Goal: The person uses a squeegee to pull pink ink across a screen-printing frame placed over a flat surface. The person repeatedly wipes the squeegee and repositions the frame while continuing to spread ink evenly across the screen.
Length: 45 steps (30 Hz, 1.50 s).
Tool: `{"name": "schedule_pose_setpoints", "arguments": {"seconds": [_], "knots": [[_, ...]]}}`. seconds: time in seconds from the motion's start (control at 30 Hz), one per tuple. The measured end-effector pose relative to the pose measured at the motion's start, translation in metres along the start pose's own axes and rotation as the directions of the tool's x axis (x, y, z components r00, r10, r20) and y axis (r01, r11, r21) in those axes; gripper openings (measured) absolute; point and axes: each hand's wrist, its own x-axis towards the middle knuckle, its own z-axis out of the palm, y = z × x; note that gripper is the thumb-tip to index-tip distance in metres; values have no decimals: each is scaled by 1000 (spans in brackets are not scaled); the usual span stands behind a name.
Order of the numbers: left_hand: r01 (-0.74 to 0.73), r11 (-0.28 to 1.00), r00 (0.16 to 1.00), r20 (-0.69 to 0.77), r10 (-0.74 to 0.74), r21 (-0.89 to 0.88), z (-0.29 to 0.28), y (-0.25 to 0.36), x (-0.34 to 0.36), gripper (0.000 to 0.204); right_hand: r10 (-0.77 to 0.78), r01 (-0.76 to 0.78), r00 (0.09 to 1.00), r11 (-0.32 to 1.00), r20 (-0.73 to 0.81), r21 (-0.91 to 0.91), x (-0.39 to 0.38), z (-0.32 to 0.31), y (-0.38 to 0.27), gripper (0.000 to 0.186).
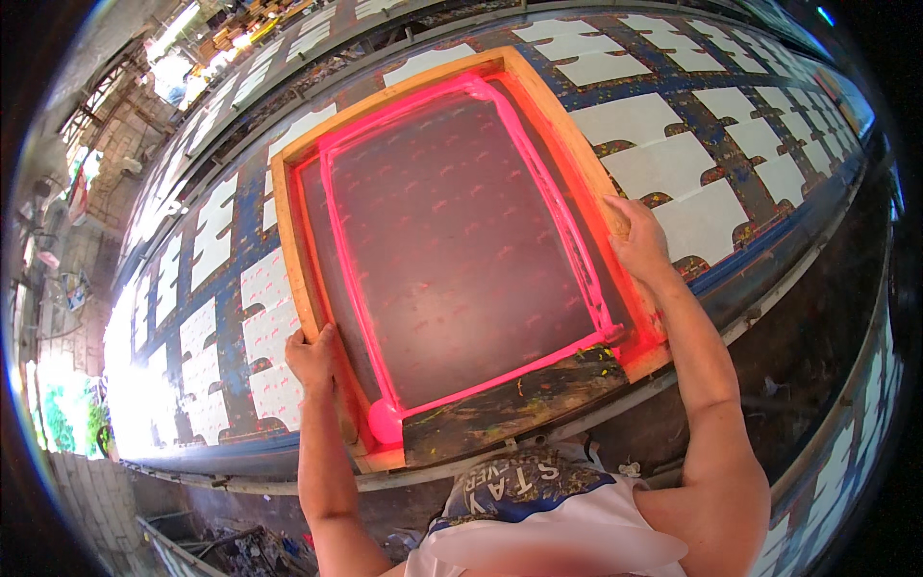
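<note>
A wooden-framed printing screen (447, 250) lies over the long table, its dark mesh marked with small repeated shapes. Bright pink ink runs round the mesh's border and gathers in a blob at the near left corner. My left hand (312, 361) is closed round the frame's left side, close to that corner. On the right side my right hand (639, 236) grips the frame, fingers over the outer edge. A dark, ink-stained wooden squeegee (514, 394) rests across the screen's near end; neither hand touches it, and its blade edge is hidden in the ink.
White cut cloth pieces (707, 221) lie in rows on the blue, paint-spotted table (760, 250). To the left, some pieces (271, 332) carry small pink prints. Another long table with white pieces (846, 481) stands at the lower right. Metal rails run along the near table edge.
</note>
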Motion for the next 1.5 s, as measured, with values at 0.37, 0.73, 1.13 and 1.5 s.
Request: {"name": "schedule_pose_setpoints", "arguments": {"seconds": [0.37,0.73,1.13,1.5], "knots": [[27,998,999,18,-29,62,15,28,-16,46,23,-22,997,1000,77,-20,3,-16,27,65],[83,983,989,111,-102,161,36,12,-11,55,-374,393,880,919,293,-9,-69,-51,-51,58],[62,997,998,-1,-62,52,34,25,-26,57,-513,632,613,774,601,16,-155,-18,-189,48],[-17,999,999,-32,17,-31,38,23,-32,59,-196,457,485,888,852,-55,-109,9,-211,44]]}}
